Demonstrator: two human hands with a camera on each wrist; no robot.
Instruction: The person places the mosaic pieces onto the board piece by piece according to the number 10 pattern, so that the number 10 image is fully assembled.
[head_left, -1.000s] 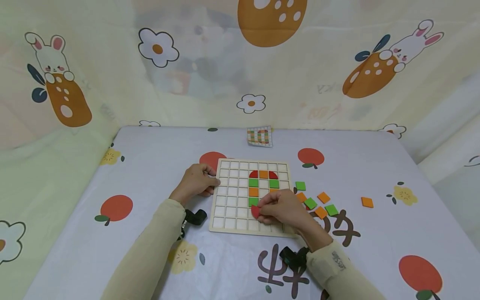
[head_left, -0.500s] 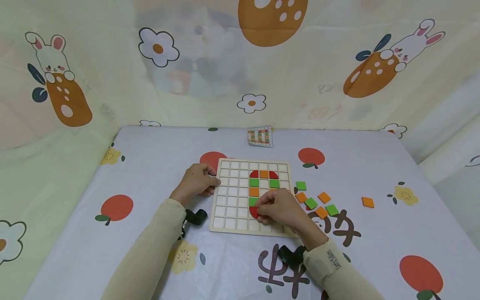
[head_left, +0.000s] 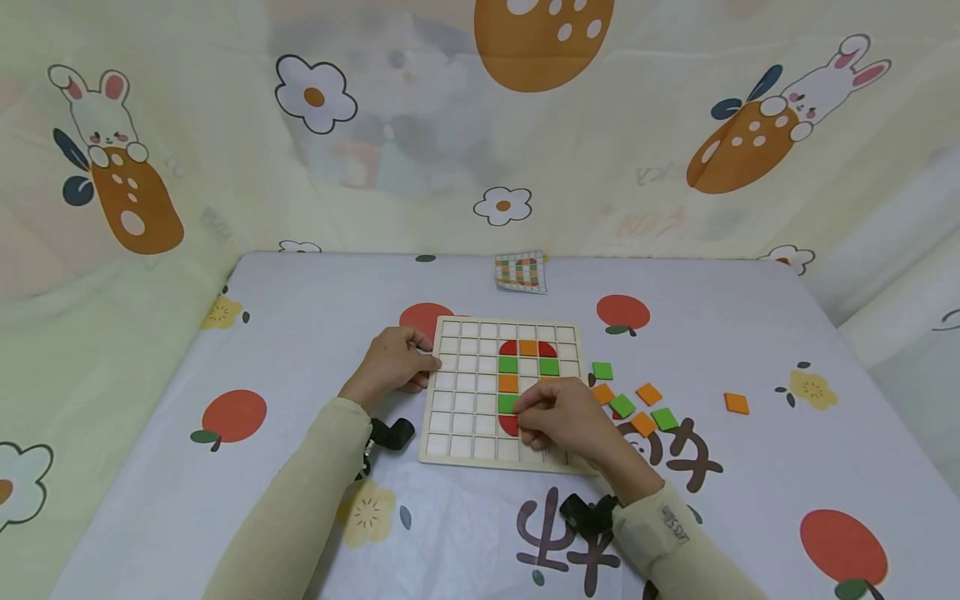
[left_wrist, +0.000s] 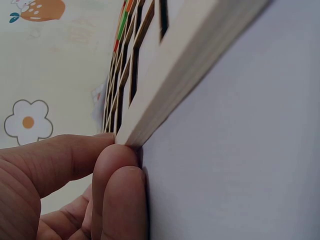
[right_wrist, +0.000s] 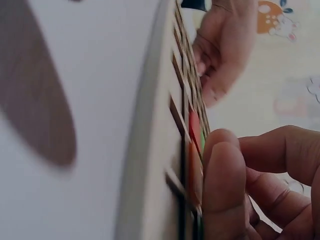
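Note:
My left hand (head_left: 393,362) pinches the left edge of a pale wooden grid board (head_left: 459,454), thumb above and fingers at the side in the left wrist view. Over the board's lower right part is my right hand (head_left: 562,421), its fingertips beside a rounded red tile (head_left: 508,426) that lies in a cell below a green tile (head_left: 507,404). The right wrist view shows these fingers right against an orange tile (right_wrist: 195,172) next to the red one, nothing visible between them. Above, red, orange and green tiles form an arch; its lower right is hidden by the hand.
Loose green and orange tiles (head_left: 648,394) lie right of the board, with one orange tile (head_left: 737,404) farther right. A small printed pattern card (head_left: 521,273) lies at the table's back. Fruit-printed cloth (head_left: 300,500) covers the table; a curtain hangs behind.
My right hand has set the red tile into its cell, straightened it and drawn slightly right, uncovering more of it. My left hand has stayed at the board's edge.

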